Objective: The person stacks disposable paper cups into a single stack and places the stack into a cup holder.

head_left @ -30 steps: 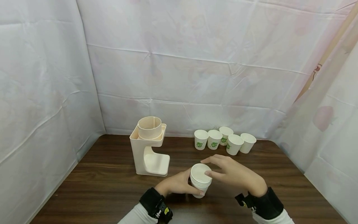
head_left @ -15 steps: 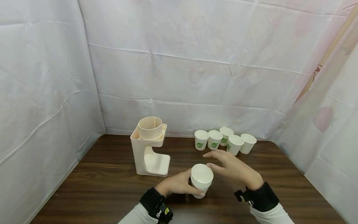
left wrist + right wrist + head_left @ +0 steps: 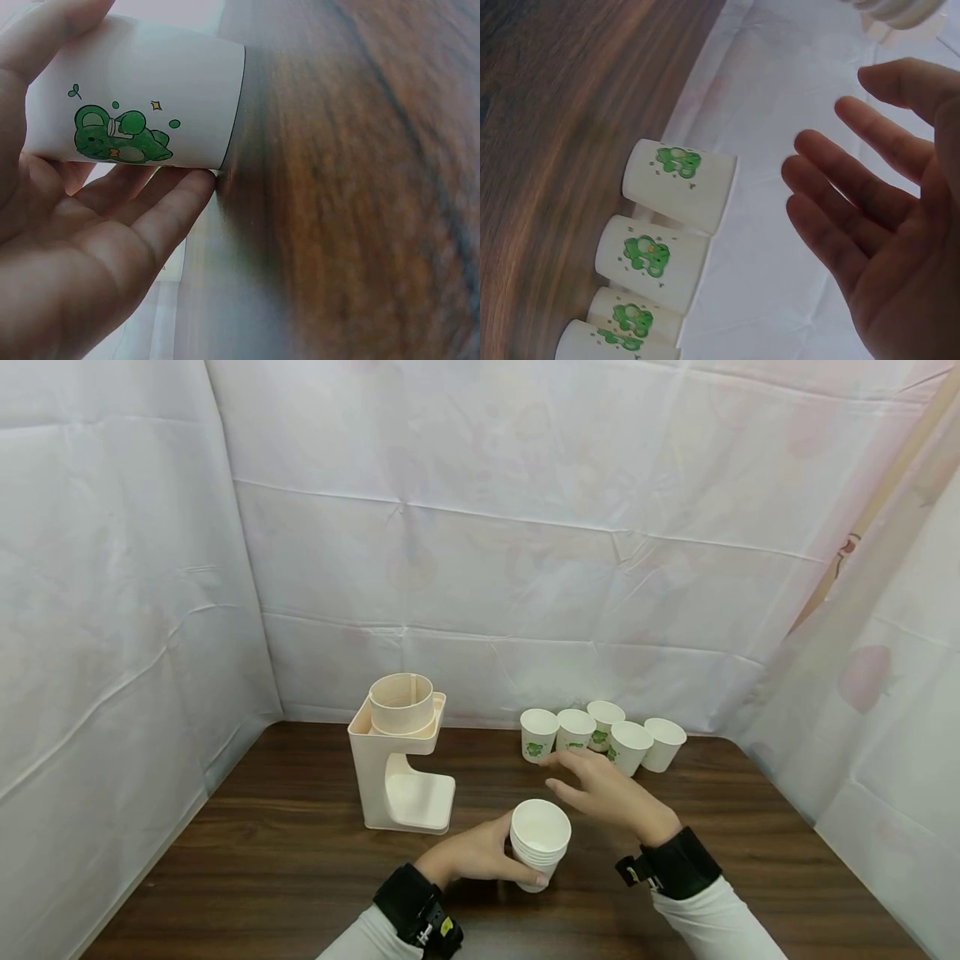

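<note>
My left hand [image 3: 476,852] grips a stack of nested white paper cups [image 3: 538,843] from the left, thumb in front and fingers behind, with the open mouths facing up. The left wrist view shows a green cartoon animal on the stack's lowest paper cup [image 3: 172,75], whose base is right at the wood. My right hand [image 3: 603,793] hovers beyond the stack on its right, fingers spread and relaxed, holding nothing. Several single paper cups [image 3: 538,735] with green prints stand upright in a loose row at the back. In the head view its fingertips overlap the nearest of these.
To the left of the hands stands a cream plastic stand [image 3: 367,768] with a round holder [image 3: 402,706] on top and a flat lower shelf [image 3: 423,800]. The dark wood table [image 3: 262,860] ends at pale fabric walls [image 3: 487,568] at the back and sides.
My right hand has left the rim of the stack and moved away toward the back cups. The left hand keeps its grip, nearly still, and the stack's mouth has shifted slightly.
</note>
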Motion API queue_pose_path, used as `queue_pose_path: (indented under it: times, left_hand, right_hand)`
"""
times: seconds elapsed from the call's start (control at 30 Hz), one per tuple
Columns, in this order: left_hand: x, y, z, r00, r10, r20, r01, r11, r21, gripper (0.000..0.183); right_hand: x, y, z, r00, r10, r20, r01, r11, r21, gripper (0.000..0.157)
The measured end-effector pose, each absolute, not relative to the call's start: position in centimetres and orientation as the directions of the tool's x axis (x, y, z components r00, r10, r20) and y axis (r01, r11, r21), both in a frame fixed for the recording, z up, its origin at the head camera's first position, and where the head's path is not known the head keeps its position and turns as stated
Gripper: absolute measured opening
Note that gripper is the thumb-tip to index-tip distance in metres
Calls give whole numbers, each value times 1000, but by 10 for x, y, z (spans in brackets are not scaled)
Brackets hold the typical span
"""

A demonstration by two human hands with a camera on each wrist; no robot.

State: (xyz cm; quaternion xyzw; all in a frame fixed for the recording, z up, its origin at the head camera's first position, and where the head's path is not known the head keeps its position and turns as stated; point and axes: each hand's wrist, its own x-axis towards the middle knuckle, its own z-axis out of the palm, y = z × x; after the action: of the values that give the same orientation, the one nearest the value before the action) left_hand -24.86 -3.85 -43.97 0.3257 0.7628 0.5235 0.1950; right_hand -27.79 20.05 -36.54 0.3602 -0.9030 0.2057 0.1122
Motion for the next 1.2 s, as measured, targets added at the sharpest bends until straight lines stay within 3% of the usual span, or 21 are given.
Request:
queue_pose_path:
  times: [0.33, 0.83, 1.2]
  left_hand:
    - [-250, -38, -443, -702, 711, 40, 277, 221, 935, 78]
    - [-248, -39, -441, -719, 694, 40, 281, 237, 930, 78]
    - [-247, -38, -439, -712, 701, 50, 279, 216, 936, 78]
  right_hand:
    - [-298, 189, -373, -661, -596, 455, -731, 648, -213, 33]
    - [-319, 186, -382, -700, -576, 422, -694, 687, -214, 37]
    - [-342, 182, -383, -665, -603, 441, -718, 678, -156, 37]
